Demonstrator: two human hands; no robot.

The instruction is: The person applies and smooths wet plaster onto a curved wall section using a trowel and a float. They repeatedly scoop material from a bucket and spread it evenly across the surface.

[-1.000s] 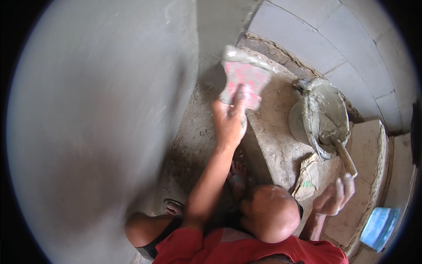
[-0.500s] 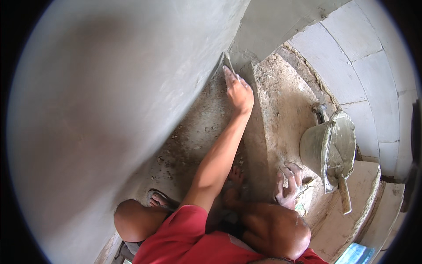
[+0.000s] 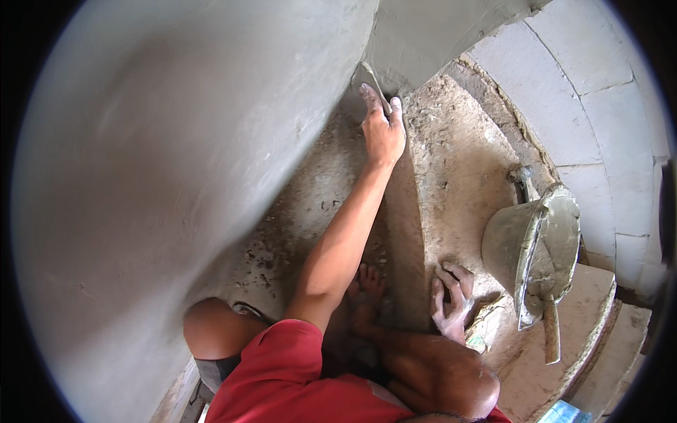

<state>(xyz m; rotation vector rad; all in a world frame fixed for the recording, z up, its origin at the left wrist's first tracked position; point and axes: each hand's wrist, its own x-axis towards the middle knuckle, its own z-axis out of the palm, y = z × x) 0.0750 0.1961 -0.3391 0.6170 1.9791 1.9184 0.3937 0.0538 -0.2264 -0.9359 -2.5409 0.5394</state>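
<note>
My left hand [image 3: 383, 134], dusted with pale mortar, is closed round a thin-bladed trowel [image 3: 377, 83] seen nearly edge-on. Its blade lies in the corner where the smooth grey plastered wall [image 3: 176, 141] meets another plastered face [image 3: 430, 35]. The grip is mostly hidden by the fingers. My right hand [image 3: 455, 299], also caked with mortar, rests on the rough step by my right knee, fingers bent and apart, nothing seen in it. To its right a mortar-smeared bucket [image 3: 511, 240] stands tilted, with a tool's handle [image 3: 552, 335] sticking out over its rim.
Behind the bucket lies a metal tool with a rounded end [image 3: 522, 180]. Pale blocks [image 3: 564, 106] curve along the right, with curved steps [image 3: 575, 303] below. A crumpled paper bag [image 3: 490, 321] sits beside my right hand. Crumbs of mortar dot the floor [image 3: 303, 211].
My left hand has moved slightly farther up into the corner with the trowel, and its thumb now sticks out. My right hand has shifted a little left on the step.
</note>
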